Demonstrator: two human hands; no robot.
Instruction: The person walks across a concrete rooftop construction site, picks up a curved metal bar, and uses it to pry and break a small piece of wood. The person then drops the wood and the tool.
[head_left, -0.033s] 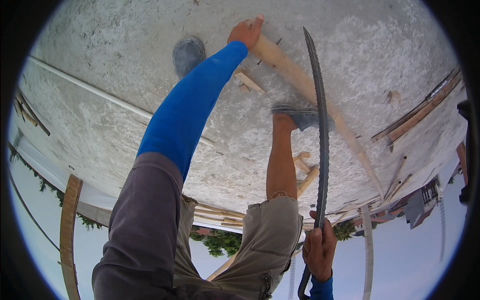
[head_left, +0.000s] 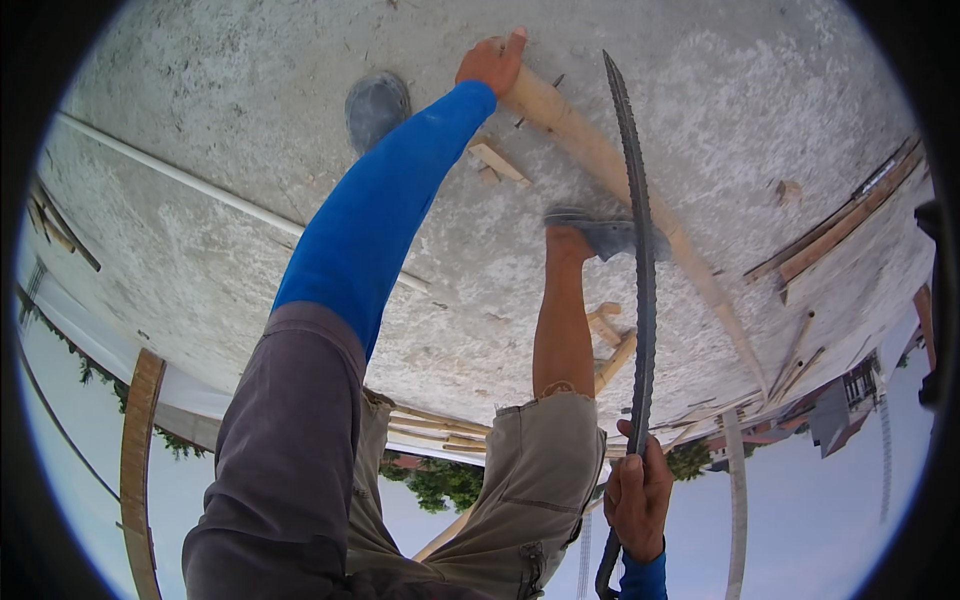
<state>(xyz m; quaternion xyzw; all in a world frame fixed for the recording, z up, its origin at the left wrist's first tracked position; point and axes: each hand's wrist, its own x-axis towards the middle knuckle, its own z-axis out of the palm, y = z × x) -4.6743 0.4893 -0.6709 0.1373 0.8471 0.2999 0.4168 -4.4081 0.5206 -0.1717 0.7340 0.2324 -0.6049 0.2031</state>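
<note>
My left hand (head_left: pixel 490 64), at the end of a blue sleeve, grips the upper end of a long wooden plank (head_left: pixel 600 160). Its fingers are curled over the end, partly hidden from view, and the thumb points up. The plank slants down to the right across the concrete floor. Nails (head_left: pixel 558 80) stick out near its held end. My right hand (head_left: pixel 640 490) is closed round the lower part of a ribbed steel bar (head_left: pixel 641 270). The bar stands nearly upright in view, in front of the plank and my shoe, and its lower end is bent.
Short wood offcuts (head_left: pixel 497 162) lie beside the plank. A white pipe (head_left: pixel 190 180) runs along the floor at left. My grey shoes (head_left: pixel 600 236) stand on the concrete (head_left: pixel 240 90). More timber (head_left: pixel 850 215) lies at right, with upright posts (head_left: pixel 140 450) near the rim.
The steel bar's upper tip has shifted slightly up and to the left. My left hand and the plank look unchanged.
</note>
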